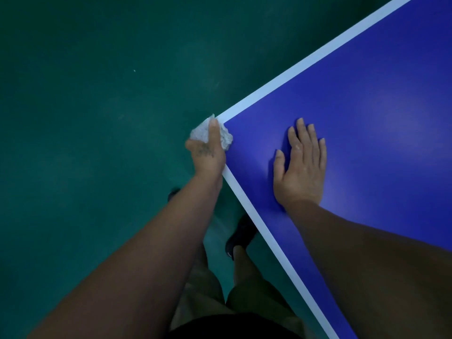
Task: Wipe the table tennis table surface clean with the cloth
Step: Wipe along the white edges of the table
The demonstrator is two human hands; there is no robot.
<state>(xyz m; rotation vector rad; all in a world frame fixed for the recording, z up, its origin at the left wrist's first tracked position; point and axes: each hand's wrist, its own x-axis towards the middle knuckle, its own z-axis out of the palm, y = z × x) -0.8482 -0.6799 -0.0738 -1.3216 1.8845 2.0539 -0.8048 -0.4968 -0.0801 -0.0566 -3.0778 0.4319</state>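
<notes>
The blue table tennis table (367, 99) with white edge lines fills the right side, its near corner at the centre. A crumpled white cloth (226, 138) sits on that corner. My left hand (208, 152) grips the cloth at the table's corner, one digit lying straight over the top of it and the other fingers hidden beyond the edge. Flat on the blue surface, a little to the right of the corner, my right hand (302, 165) rests with fingers straight and spread.
Dark green floor (97, 118) lies to the left of and beyond the table. My own legs and a black shoe (239, 236) stand close to the table's near edge, below the corner.
</notes>
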